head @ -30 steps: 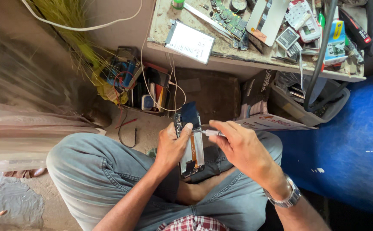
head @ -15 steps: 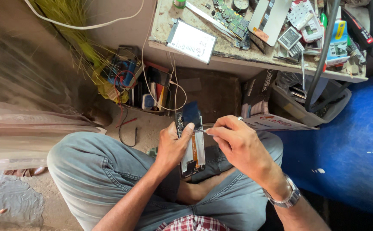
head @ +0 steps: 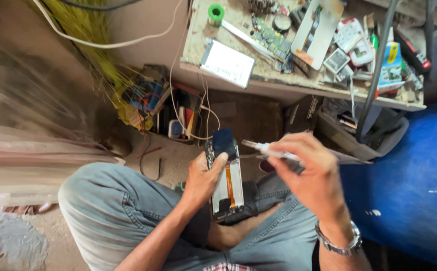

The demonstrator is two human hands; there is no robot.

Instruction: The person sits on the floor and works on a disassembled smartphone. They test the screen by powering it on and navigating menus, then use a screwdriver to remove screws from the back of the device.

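My left hand (head: pixel 203 175) grips an opened phone (head: pixel 227 178) over my lap, thumb across its upper part. The phone lies face down with its back off, showing a dark square part at the top and an orange flex strip down the middle. My right hand (head: pixel 311 173) holds a thin white tool (head: pixel 268 149) with its metal tip pointing left, just right of the phone's top edge and not touching it. A metal watch (head: pixel 337 241) sits on my right wrist. I sit cross-legged in grey jeans (head: pixel 113 216).
A low workbench (head: pixel 303 83) at the top carries a circuit board (head: pixel 273 42), a white phone panel (head: pixel 227 62), a green solder spool (head: pixel 216 12) and small parts. Cables and tools fill the box beneath (head: pixel 178 115). A blue mat (head: pixel 409 180) lies right, a black pole (head: pixel 376 70) rises there.
My right hand has drawn the white tool slightly right and away from the phone's top. My left hand keeps the phone steady in the same spot.
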